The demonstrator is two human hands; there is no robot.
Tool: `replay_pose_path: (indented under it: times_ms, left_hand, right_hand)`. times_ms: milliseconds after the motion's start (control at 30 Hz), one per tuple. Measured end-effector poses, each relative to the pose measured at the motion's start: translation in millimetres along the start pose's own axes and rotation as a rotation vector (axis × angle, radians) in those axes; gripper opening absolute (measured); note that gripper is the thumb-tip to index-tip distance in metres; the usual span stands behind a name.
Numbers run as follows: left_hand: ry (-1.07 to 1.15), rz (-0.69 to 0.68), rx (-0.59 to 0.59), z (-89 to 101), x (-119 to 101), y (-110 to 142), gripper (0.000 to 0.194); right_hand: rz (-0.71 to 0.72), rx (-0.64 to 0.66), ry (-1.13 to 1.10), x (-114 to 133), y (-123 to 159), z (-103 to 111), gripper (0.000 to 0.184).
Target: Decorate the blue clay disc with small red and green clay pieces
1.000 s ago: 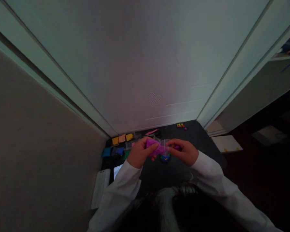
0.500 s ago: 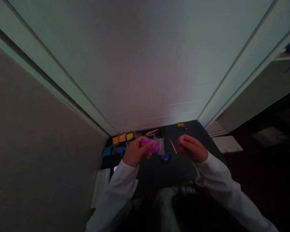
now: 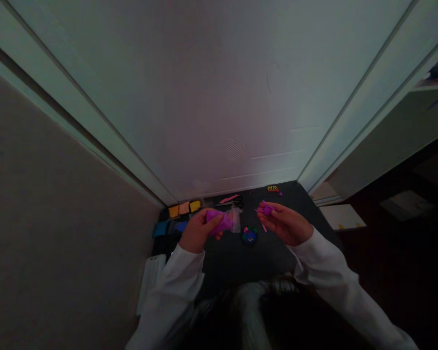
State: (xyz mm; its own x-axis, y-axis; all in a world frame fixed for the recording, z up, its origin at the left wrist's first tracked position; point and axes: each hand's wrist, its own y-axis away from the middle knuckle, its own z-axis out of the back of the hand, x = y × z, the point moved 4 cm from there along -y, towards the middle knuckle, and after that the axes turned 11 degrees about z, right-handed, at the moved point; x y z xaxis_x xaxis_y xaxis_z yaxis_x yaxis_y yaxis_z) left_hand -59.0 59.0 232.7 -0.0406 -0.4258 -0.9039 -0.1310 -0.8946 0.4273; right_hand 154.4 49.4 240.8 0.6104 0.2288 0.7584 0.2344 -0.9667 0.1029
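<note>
My left hand (image 3: 197, 231) is closed on a clear zip bag of purple modelling clay (image 3: 219, 221), its transparent mouth pointing right. In my right hand (image 3: 286, 222), turned partly palm up, a small lump of purple clay (image 3: 268, 210) rests against the fingers and thumb. Between and below the hands, a round blue clay piece (image 3: 249, 235) with green, pink and yellow bits lies on the dark tabletop. A pink modelling tool (image 3: 263, 226) lies beside it, partly hidden behind my right fingers.
Packs of yellow clay (image 3: 195, 206), orange clay (image 3: 173, 211) and blue clay (image 3: 181, 226) lie at the left. Dark-handled scissors (image 3: 237, 201) and a pink strip (image 3: 228, 199) are near the wall. A small yellow-dotted piece (image 3: 272, 188) sits at the back right.
My right hand has turned and loosened its fingers, bringing the purple lump into view. My left hand has shifted slightly left with the bag.
</note>
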Motion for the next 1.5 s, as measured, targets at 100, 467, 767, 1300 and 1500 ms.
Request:
replay_pose_path:
  times_ms: [100,467,767,1300,1500]
  left_hand:
    - [0.008,0.003,0.003,1.4,1,0,0.027]
    - [0.025,0.017,0.007,2.8,4,0,0.025]
    - [0.032,0.011,-0.002,1.3,5,2,0.025]
    - [0.037,0.024,0.013,4.3,15,-4,0.026]
    - [0.056,0.023,-0.001,4.3,17,-5,0.027]
  right_hand:
    - [-0.029,0.015,0.028,-1,1,-1,0.027]
    - [0.01,0.049,0.071,5,2,-4,0.013]
    - [0.103,0.14,0.001,19,5,-11,0.019]
    - [0.182,0.12,-0.291,22,7,-17,0.029]
    - [0.165,0.087,-0.308,21,3,-14,0.025]
